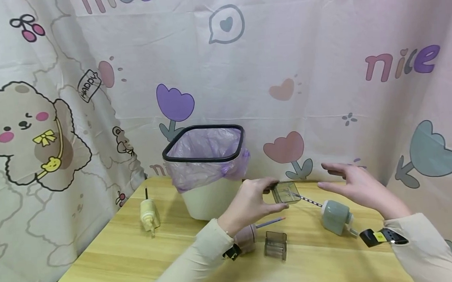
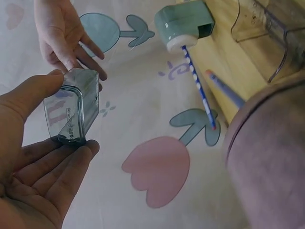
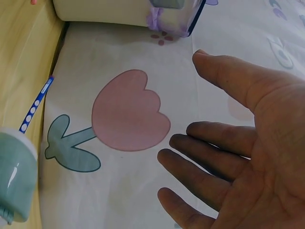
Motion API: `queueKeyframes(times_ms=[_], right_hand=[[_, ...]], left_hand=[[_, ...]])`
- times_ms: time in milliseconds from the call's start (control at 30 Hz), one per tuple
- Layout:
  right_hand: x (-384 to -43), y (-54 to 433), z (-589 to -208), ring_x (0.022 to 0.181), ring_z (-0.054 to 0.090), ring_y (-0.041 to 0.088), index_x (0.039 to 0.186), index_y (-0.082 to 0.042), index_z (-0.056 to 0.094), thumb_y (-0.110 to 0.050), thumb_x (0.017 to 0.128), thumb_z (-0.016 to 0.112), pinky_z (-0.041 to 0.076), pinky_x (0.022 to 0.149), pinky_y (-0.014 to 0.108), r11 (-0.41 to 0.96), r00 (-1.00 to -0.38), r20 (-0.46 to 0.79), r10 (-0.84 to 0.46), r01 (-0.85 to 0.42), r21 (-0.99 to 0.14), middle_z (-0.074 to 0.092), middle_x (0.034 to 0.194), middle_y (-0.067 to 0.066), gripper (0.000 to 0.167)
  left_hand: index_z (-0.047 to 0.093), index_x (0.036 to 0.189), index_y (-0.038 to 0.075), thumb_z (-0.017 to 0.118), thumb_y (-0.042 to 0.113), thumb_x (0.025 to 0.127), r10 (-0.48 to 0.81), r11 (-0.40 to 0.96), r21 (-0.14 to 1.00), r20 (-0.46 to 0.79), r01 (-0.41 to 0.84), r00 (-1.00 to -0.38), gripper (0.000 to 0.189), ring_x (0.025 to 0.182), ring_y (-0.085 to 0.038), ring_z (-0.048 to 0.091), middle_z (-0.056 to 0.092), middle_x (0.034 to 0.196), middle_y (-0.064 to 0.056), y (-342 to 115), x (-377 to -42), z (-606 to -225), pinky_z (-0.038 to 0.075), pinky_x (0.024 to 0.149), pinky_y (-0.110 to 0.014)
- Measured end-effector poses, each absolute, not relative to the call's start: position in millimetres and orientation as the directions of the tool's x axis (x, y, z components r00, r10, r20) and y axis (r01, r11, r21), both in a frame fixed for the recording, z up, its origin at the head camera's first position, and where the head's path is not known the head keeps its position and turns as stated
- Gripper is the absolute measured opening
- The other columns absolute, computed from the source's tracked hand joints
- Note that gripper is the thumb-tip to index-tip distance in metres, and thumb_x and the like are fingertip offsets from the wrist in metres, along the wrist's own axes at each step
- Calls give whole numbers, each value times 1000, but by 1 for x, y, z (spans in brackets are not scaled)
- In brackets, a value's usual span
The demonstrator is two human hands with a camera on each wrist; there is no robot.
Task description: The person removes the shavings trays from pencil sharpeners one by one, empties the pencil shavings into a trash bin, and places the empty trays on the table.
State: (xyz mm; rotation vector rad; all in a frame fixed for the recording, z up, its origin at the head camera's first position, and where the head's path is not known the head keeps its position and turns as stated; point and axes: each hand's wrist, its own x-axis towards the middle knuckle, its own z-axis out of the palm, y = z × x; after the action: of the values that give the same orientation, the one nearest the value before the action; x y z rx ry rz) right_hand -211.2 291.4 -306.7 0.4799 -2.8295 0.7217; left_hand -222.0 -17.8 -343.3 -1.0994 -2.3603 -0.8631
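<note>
My left hand (image 1: 247,205) holds a smoky clear plastic shavings box (image 1: 286,193) above the table, thumb on one side and fingertips on the other in the left wrist view. My right hand (image 1: 360,190) is raised to its right, fingers spread and apart from the box. Below the right hand lies a green crank pencil sharpener (image 1: 334,217) with a blue polka-dot pencil (image 2: 198,83) in it. A pink sharpener (image 1: 246,239), partly hidden by the left wrist, has a blue pencil (image 1: 270,222) sticking out. Beside it sits a second clear shavings box (image 1: 275,245).
A trash bin (image 1: 209,200) with a black rim and purple liner stands at the back of the wooden table (image 1: 140,262). A yellow sharpener (image 1: 149,213) holding a dark pencil is at the left. A printed curtain (image 1: 312,36) hangs behind.
</note>
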Motion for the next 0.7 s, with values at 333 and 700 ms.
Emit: queueKeyframes(times_ms=[333, 700], right_hand=[[-207, 303, -318, 133, 58, 58, 153, 3, 54, -44, 101, 74, 52, 101, 73, 825, -930, 262, -258, -353, -441, 58, 149, 35, 73], [-204, 313, -330, 128, 59, 61, 153, 3, 54, -44, 100, 75, 54, 96, 73, 839, -940, 250, -234, -325, -437, 60, 146, 37, 74]], left_hand=[[73, 123, 14, 92, 38, 85, 535, 593, 331, 519, 734, -667, 49, 90, -5, 71, 81, 106, 4, -1, -221, -360, 57, 81, -18], [72, 125, 16, 92, 41, 85, 559, 625, 344, 429, 700, -710, 51, 77, 3, 63, 78, 98, 8, 19, -219, -369, 53, 73, -11]])
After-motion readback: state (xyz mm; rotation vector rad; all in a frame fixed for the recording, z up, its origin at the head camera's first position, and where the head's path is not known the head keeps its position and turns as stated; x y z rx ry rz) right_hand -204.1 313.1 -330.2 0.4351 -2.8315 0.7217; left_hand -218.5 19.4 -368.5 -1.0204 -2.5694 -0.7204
